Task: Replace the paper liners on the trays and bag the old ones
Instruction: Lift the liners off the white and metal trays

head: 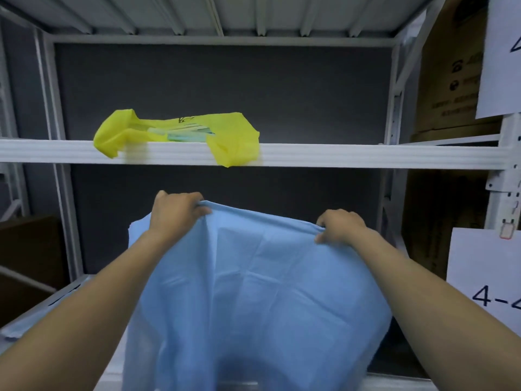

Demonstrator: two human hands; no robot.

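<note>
Far left: a dark brown box (26, 249) stands beside the white metal rack. Upper shelf (366, 156), left of centre: a yellow plastic bag (228, 136), thin, crumpled and lying flat, with two corners drooping over the shelf's ribbed front edge. Through its open mouth show pale green and blue folded sheets (186, 135); what they are cannot be told.

Below, centre: the left hand (176, 213) grips one upper corner of a light blue paper liner (253, 283), fingers curled over the bunched edge. The liner is held up in front of the lower shelf opening and hangs as a broad, soft sheet marked by square fold creases. The right hand (339, 225) pinches the opposite upper corner, thumb beneath and fingers over the top edge.

Right: a tan cardboard carton (448, 80) with blurred dark print stands on the neighbouring rack. A white paper label (485, 280) reading "4-" hangs below it.
</note>
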